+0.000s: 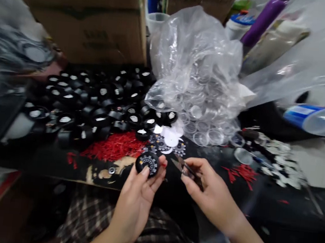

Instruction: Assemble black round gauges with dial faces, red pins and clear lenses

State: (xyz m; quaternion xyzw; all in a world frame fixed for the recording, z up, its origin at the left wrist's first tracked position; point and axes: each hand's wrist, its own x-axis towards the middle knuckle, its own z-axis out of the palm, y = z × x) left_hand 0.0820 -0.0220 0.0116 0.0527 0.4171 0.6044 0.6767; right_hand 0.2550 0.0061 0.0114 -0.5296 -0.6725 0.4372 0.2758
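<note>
Head view has our left hand [138,193] gripping a black dial [147,164] just below the frame's centre while our right hand [210,186] pinches a pointed metal tool [182,167] beside it, so a slip of its tips could scratch the dial's printed face.

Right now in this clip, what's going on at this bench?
A person's left hand holds a round black dial, its printed face showing. The right hand holds a small pointed tool just beside it, tips apart and not touching the dial. Beyond lie red slivers, black cases and clear discs by a plastic bag.
</note>
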